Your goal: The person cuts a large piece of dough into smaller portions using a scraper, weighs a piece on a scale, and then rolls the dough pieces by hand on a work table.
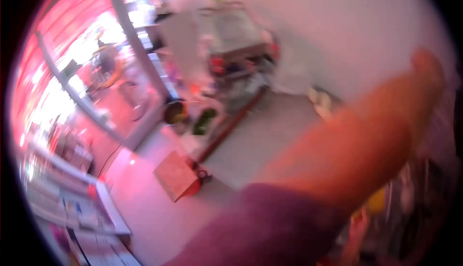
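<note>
A forearm in a purple sleeve, which appears to be my left arm, stretches from the bottom middle to the upper right. My left hand (427,71) is at its end in front of the pale wall (337,20). Motion smears its fingers, and I cannot make out anything held. Low on the right, below the forearm, a blurred skin-coloured shape seems to be my right hand (357,232). A small yellow thing (377,200) shows close to it among dark, cluttered shapes.
A grey flat surface (270,131) with a dark red edge lies beyond the arm. Near its corner is a brown cardboard-like box (176,175). Farther back stand a dark round pot (174,112) and a cluttered shelf (238,54). Glass-fronted frames (130,30) rise on the left.
</note>
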Demonstrator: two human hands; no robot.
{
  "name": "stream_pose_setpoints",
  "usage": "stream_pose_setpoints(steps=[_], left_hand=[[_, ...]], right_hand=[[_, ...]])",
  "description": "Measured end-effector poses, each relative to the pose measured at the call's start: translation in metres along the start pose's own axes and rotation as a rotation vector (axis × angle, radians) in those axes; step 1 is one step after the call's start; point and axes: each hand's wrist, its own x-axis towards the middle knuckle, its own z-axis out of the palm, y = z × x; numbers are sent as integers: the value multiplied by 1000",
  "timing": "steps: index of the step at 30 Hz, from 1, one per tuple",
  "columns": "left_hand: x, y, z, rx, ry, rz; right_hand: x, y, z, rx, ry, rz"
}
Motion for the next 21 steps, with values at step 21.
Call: stream_pose_setpoints(steps=[21], left_hand=[[-443,-205,229,-1728,-25,-1370]], right_hand=[[133,119,298,275,65,497]])
